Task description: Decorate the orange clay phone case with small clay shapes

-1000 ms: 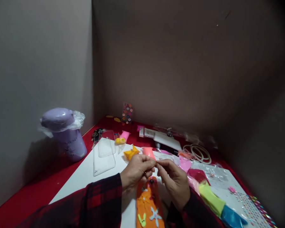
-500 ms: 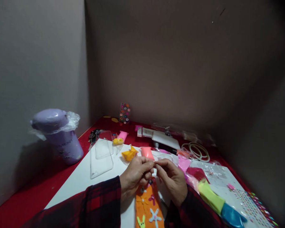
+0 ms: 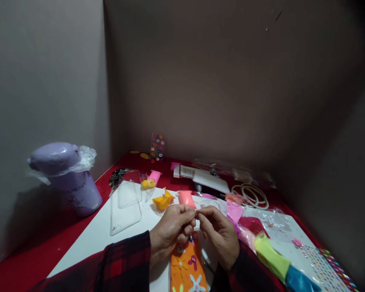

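Observation:
My left hand (image 3: 173, 228) and my right hand (image 3: 219, 231) meet fingertip to fingertip over the white board. Both are closed in a pinch, and whatever lies between the fingertips is too small to name. Just below them is an orange clay-covered phone case (image 3: 185, 269), decorated with a white star shape, a dark pink shape and small dark and white pieces. Its upper end is partly hidden by my hands. Behind my fingers lies a coral clay packet (image 3: 186, 198), with an orange-yellow packet (image 3: 163, 201) to its left.
Clear phone cases (image 3: 126, 222) lie on the left of the white board (image 3: 79, 255). A lilac cup (image 3: 82, 192) stands farther left. Clay packets (image 3: 272, 255) and gem stickers (image 3: 320, 263) lie on the right. A white device (image 3: 211, 180) and cable loops (image 3: 255, 196) are behind.
The view has shifted slightly, so most of the objects and both hands appear a little lower and farther left. My hands remain pinched together above the orange case.

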The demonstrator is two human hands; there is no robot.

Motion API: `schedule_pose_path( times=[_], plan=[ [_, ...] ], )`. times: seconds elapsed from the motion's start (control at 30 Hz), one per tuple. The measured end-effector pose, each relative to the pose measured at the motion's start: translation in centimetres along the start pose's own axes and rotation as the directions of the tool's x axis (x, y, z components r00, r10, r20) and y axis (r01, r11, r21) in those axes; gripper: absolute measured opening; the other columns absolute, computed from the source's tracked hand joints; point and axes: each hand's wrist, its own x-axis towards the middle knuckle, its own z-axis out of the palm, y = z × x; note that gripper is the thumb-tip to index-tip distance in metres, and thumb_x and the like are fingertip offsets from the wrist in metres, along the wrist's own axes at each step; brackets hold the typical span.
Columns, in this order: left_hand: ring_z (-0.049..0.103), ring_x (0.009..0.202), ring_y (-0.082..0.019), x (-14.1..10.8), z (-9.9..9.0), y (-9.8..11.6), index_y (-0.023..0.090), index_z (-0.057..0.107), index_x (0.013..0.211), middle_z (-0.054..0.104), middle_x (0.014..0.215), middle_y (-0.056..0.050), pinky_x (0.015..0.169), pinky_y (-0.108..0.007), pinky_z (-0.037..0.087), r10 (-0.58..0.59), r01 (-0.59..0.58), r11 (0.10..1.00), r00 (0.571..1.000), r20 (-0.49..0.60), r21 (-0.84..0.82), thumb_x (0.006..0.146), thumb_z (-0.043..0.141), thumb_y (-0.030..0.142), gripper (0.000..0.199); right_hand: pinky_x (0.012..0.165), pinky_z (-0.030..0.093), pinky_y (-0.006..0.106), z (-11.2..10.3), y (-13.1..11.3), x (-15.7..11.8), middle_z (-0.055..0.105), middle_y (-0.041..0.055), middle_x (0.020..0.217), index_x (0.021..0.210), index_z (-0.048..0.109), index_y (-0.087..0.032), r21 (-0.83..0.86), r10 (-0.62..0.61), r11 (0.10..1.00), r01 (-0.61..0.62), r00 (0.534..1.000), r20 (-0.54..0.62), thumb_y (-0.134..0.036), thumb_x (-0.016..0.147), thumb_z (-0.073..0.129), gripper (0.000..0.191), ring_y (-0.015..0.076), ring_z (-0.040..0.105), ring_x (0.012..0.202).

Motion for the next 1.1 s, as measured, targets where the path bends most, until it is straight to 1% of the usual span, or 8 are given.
schedule_pose_path(
  times=[0.17,0.23,0.33,0.4,0.53,0.6,0.83,1.1],
  plan=[
    [0.024,0.028,-0.001,-0.28,0.31,0.16,0.016,0.044,0.065,0.04,0.042,0.009,0.031,-0.015,0.019,0.011,-0.01,1.0,1.0,-0.019,0.03,0.074,0.058,0.049,0.036,0.06,0.046,0.025,0.16,-0.1,0.05,0.059,0.0014,0.071,0.082,0.06,-0.017,-0.057,-0.062,0.997,0.061,0.998,-0.021,-0.026,0.085,0.052,0.012,0.0128,0.057,0.065],
    [0.025,0.027,-0.001,-0.29,0.4,0.09,0.017,0.044,0.065,0.039,0.04,0.01,0.031,-0.015,0.022,0.024,-0.022,0.999,0.998,-0.05,0.042,0.074,0.057,0.049,0.036,0.062,0.046,0.025,0.26,-0.06,0.06,0.059,0.0018,0.072,0.082,0.06,-0.017,-0.08,-0.09,0.993,0.088,0.996,-0.02,-0.025,0.085,0.052,0.012,0.0133,0.057,0.066],
    [0.028,0.025,-0.003,-0.2,0.46,-0.12,0.017,0.043,0.066,0.038,0.038,0.01,0.029,-0.015,0.021,0.055,-0.049,0.997,0.993,-0.103,0.062,0.075,0.056,0.046,0.033,0.062,0.046,0.026,0.36,-0.02,0.05,0.06,0.0024,0.073,0.083,0.06,-0.017,-0.119,-0.119,0.986,0.117,0.993,-0.01,-0.023,0.085,0.052,0.01,0.0137,0.058,0.067],
    [0.03,0.024,-0.004,-0.12,0.47,-0.27,0.017,0.043,0.067,0.038,0.037,0.01,0.028,-0.014,0.019,0.078,-0.069,0.994,0.991,-0.111,0.083,0.077,0.055,0.045,0.031,0.062,0.046,0.026,0.38,-0.04,0.03,0.06,0.0026,0.073,0.083,0.06,-0.017,-0.145,-0.132,0.981,0.131,0.991,-0.003,-0.021,0.086,0.051,0.01,0.0135,0.058,0.067],
    [0.03,0.025,-0.004,-0.16,0.59,-0.41,0.017,0.044,0.065,0.038,0.037,0.009,0.028,-0.015,0.018,0.1,-0.083,0.988,0.986,-0.134,0.132,0.076,0.054,0.05,0.036,0.06,0.047,0.025,0.32,-0.06,-0.06,0.06,0.0022,0.072,0.082,0.061,-0.017,-0.188,-0.155,0.97,0.154,0.988,0.006,-0.019,0.085,0.051,0.011,0.013,0.057,0.064],
    [0.03,0.025,-0.003,-0.27,0.69,-0.4,0.017,0.044,0.066,0.038,0.038,0.009,0.029,-0.014,0.018,0.103,-0.084,0.988,0.984,-0.147,0.13,0.075,0.055,0.05,0.037,0.059,0.047,0.025,0.27,-0.03,-0.11,0.06,0.0018,0.07,0.082,0.061,-0.017,-0.205,-0.162,0.966,0.159,0.987,0.001,-0.019,0.084,0.051,0.011,0.0127,0.057,0.062],
    [0.032,0.025,-0.004,-0.28,0.37,-0.35,0.016,0.047,0.066,0.041,0.04,0.008,0.026,-0.015,0.022,0.104,-0.088,0.988,0.987,-0.121,0.128,0.075,0.057,0.045,0.032,0.058,0.047,0.025,0.2,0.06,-0.12,0.061,0.0014,0.069,0.083,0.061,-0.017,-0.242,-0.165,0.957,0.16,0.986,-0.001,-0.019,0.085,0.05,0.011,0.0125,0.058,0.061],
    [0.035,0.026,-0.004,-0.25,0.2,-0.35,0.015,0.048,0.067,0.042,0.039,0.008,0.027,-0.013,0.022,0.107,-0.094,0.988,0.988,-0.112,0.121,0.076,0.058,0.039,0.028,0.058,0.046,0.025,0.07,0.33,-0.23,0.062,0.0015,0.07,0.085,0.061,-0.017,-0.257,-0.173,0.951,0.17,0.985,0.014,-0.021,0.086,0.05,0.011,0.0128,0.059,0.061]
  ],
)
